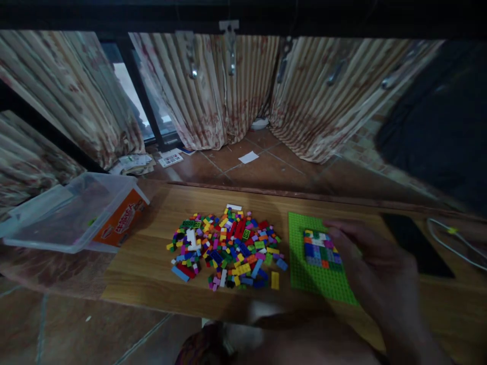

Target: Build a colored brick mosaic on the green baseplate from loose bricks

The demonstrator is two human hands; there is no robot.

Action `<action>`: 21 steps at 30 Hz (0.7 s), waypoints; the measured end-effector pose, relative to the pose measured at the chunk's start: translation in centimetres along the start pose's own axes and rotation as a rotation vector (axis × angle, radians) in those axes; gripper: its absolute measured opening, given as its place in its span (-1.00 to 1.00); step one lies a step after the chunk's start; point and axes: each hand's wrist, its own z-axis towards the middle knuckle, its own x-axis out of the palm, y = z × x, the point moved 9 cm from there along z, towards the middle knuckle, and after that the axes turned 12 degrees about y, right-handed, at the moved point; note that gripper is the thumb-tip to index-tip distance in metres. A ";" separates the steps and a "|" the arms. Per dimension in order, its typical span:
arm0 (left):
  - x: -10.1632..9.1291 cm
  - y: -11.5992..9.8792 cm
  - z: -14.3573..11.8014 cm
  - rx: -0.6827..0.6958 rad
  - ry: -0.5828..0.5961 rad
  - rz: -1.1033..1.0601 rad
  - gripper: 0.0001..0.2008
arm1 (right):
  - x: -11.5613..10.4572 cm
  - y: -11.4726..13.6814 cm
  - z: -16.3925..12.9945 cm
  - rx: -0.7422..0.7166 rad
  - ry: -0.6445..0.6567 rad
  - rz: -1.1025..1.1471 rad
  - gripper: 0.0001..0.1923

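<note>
Right hand (376,274) flat on green baseplate (315,279), brick pile (228,248) beside clear tub (72,213).

right hand (375,268) blurred — fingers seemingly spread, lowered

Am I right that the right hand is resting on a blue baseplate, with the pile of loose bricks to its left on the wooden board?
Not quite: the baseplate under the right hand is green, not blue, as the head view shows. The pile of loose bricks does lie to its left on the wooden board.

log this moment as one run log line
right hand on green baseplate | beside brick patch | loose brick pile left | left hand unseen
</note>
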 end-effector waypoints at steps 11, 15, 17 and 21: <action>-18.0 8.4 -16.5 -0.143 -1.529 -0.663 -0.78 | 7.0 -3.5 -4.0 -0.034 0.374 0.131 -0.86; -17.6 8.2 -15.1 -0.141 -1.391 -0.638 -0.78 | 8.4 -3.6 -4.7 -0.060 0.507 0.053 -0.82; -17.3 8.2 -14.1 -0.149 -1.337 -0.628 -0.79 | 8.5 -4.2 -4.7 -0.046 0.502 -0.012 -0.81; -16.7 8.5 -13.1 -0.164 -1.320 -0.658 -0.80 | 9.2 -4.6 -4.6 -0.048 0.500 -0.113 -0.75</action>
